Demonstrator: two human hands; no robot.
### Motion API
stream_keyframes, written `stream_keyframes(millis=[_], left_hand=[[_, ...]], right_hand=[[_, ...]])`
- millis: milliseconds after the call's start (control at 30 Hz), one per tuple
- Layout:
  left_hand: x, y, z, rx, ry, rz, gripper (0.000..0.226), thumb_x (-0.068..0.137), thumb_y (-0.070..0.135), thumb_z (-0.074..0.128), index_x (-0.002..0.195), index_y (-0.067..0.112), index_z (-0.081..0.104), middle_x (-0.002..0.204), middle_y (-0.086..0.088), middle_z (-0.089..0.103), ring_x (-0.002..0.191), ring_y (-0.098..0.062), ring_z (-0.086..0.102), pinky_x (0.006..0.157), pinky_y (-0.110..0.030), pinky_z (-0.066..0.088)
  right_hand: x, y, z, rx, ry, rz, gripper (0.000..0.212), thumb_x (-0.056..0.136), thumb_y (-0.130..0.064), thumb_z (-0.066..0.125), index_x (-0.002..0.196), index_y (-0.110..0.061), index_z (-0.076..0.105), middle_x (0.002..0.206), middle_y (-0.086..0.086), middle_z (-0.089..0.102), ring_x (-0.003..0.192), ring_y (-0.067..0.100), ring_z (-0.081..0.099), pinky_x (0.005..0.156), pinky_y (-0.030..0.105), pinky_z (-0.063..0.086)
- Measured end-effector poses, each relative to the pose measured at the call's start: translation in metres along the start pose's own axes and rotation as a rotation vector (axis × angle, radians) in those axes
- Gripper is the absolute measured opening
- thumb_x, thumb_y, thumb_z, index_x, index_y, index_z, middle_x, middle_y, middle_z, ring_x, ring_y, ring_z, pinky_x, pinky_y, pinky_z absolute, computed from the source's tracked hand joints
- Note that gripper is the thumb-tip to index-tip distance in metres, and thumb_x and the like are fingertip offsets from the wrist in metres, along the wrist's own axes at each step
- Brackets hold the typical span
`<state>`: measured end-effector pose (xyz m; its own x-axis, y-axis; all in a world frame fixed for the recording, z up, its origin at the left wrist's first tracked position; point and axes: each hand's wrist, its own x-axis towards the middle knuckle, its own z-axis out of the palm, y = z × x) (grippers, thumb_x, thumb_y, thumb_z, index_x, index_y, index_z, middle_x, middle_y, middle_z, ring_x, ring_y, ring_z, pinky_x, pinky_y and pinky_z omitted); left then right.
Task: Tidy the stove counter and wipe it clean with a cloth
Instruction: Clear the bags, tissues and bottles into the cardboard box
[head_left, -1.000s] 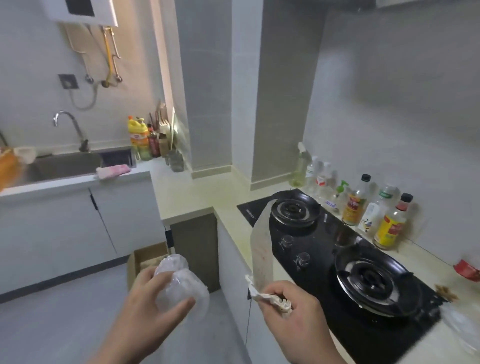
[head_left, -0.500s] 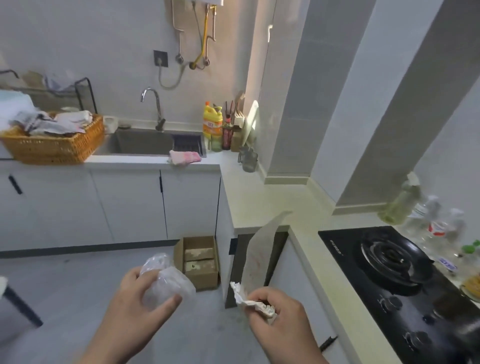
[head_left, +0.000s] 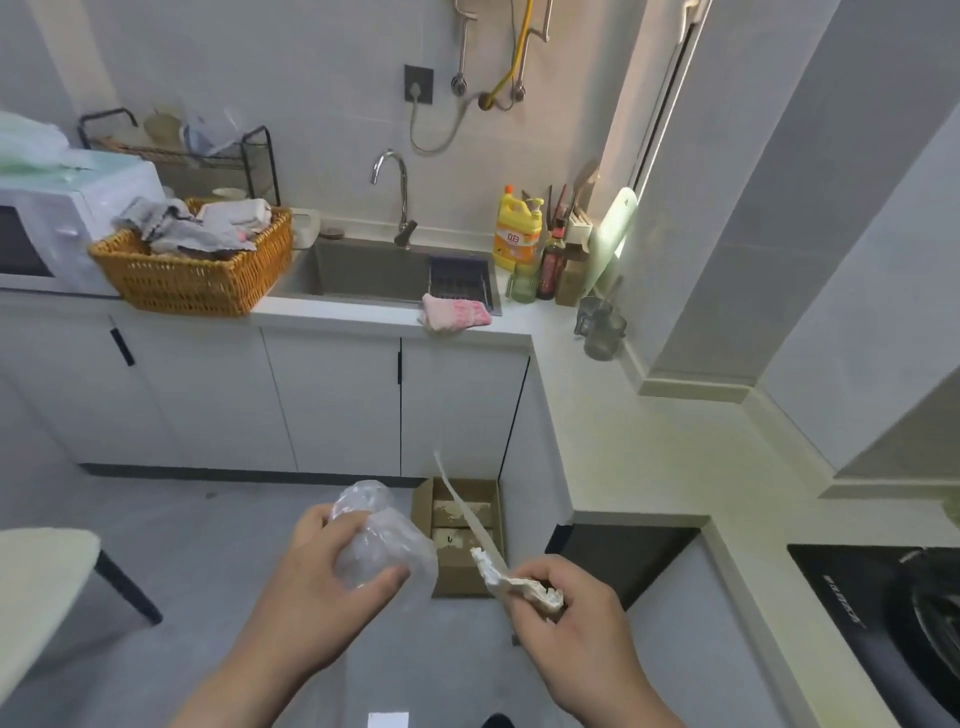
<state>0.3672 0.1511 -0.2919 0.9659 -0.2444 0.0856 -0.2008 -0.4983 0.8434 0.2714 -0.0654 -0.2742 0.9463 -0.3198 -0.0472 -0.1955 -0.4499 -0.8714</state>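
Observation:
My left hand (head_left: 317, 587) grips a crumpled clear plastic bag (head_left: 382, 540) over the floor. A crumpled white paper strip (head_left: 485, 545) is pinched in my right hand (head_left: 576, 613), its long end sticking up and to the left. Both hands hang in front of an open cardboard box (head_left: 462, 525) that stands on the floor against the cabinet. A pink cloth (head_left: 454, 312) lies on the counter edge by the sink (head_left: 374, 270). Only the left corner of the black stove (head_left: 872, 618) shows at the lower right, with the pale counter (head_left: 649, 447) running beside it.
A wicker basket (head_left: 197, 280) of rags and a white microwave (head_left: 57, 228) stand left of the sink. Yellow detergent (head_left: 517, 234), dark bottles and a glass jar (head_left: 600, 325) sit in the counter corner. A white stool (head_left: 47, 587) is at the lower left.
My view has swung left, away from the stove towards the sink and floor. Both hands keep their hold and now hover nearer the cardboard box.

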Motion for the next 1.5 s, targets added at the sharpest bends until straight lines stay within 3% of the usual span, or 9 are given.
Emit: stream_keyframes(millis=[167,500,633,867,967,1167,1300,1467,1500], left_hand=[[0.079,-0.013,0.017,0.008,0.025,-0.025,0.037,0.070,0.029,0.083,0.090,0.045,0.056,0.110,0.024,0.044,0.099,0.020,0.044,0.077,-0.009,0.036],[0.260,-0.047,0.085,0.044,-0.018,-0.115,0.040,0.074,0.023,0.081,0.088,0.048,0.052,0.106,0.019,0.046,0.096,0.020,0.045,0.076,0.001,0.034],[0.316,-0.071,0.110,0.022,-0.053,-0.201,0.037,0.081,0.029,0.073,0.101,0.051,0.051,0.112,0.013,0.046,0.100,0.015,0.046,0.080,-0.020,0.039],[0.413,-0.134,0.165,-0.002,-0.122,-0.371,0.048,0.084,0.030,0.070,0.128,0.017,0.056,0.131,0.003,0.046,0.116,-0.013,0.048,0.089,-0.025,0.036],[0.450,-0.176,0.201,-0.050,-0.158,-0.415,0.059,0.087,0.033,0.068,0.139,0.016,0.048,0.135,0.008,0.041,0.118,-0.007,0.041,0.094,-0.025,0.032],[0.499,-0.313,0.299,-0.054,-0.342,-0.519,0.063,0.090,0.040,0.061,0.145,0.018,0.041,0.145,0.000,0.042,0.128,-0.020,0.045,0.101,-0.031,0.041],[0.515,-0.405,0.370,0.012,-0.390,-0.532,0.057,0.095,0.027,0.056,0.148,0.018,0.036,0.147,-0.004,0.042,0.131,-0.020,0.045,0.104,-0.028,0.037],[0.535,-0.506,0.450,0.053,-0.427,-0.477,0.056,0.088,0.023,0.053,0.143,0.024,0.039,0.133,-0.007,0.054,0.106,-0.018,0.061,0.073,-0.017,0.049],[0.542,-0.523,0.465,0.056,-0.435,-0.481,0.059,0.086,0.025,0.052,0.143,0.026,0.037,0.134,-0.007,0.053,0.106,-0.019,0.061,0.073,-0.020,0.052]], right_hand=[[0.084,0.015,0.006,0.029,-0.046,0.026,0.031,0.081,-0.017,0.075,0.078,-0.047,0.066,0.069,-0.020,0.064,0.058,0.007,0.057,0.056,0.021,0.048],[0.277,0.064,0.018,0.002,-0.119,0.155,0.020,0.084,-0.020,0.070,0.076,-0.038,0.067,0.081,-0.017,0.066,0.067,0.005,0.057,0.054,0.013,0.040],[0.333,0.089,0.032,-0.012,-0.108,0.208,0.021,0.086,-0.019,0.067,0.078,-0.039,0.066,0.080,-0.019,0.065,0.070,0.005,0.058,0.056,0.016,0.042],[0.405,0.140,0.080,0.015,0.022,0.366,0.015,0.088,-0.020,0.067,0.077,-0.030,0.064,0.073,-0.008,0.064,0.065,0.011,0.055,0.053,0.019,0.043],[0.438,0.174,0.108,0.045,0.075,0.473,0.017,0.090,-0.022,0.067,0.077,-0.032,0.063,0.074,-0.007,0.064,0.066,0.009,0.056,0.055,0.014,0.045],[0.495,0.283,0.177,0.004,0.151,0.617,0.016,0.090,-0.020,0.067,0.080,-0.033,0.065,0.069,-0.013,0.064,0.065,-0.001,0.057,0.057,0.010,0.044],[0.525,0.378,0.223,-0.089,0.154,0.619,0.013,0.088,-0.018,0.068,0.082,-0.030,0.066,0.075,-0.013,0.066,0.076,-0.004,0.057,0.062,0.010,0.043],[0.546,0.490,0.278,-0.151,0.133,0.633,0.014,0.089,-0.017,0.064,0.083,-0.029,0.067,0.076,-0.016,0.066,0.078,-0.005,0.056,0.062,0.010,0.042],[0.551,0.513,0.288,-0.169,0.134,0.630,0.016,0.089,-0.016,0.064,0.082,-0.031,0.067,0.076,-0.016,0.065,0.077,-0.004,0.057,0.060,0.012,0.042]])
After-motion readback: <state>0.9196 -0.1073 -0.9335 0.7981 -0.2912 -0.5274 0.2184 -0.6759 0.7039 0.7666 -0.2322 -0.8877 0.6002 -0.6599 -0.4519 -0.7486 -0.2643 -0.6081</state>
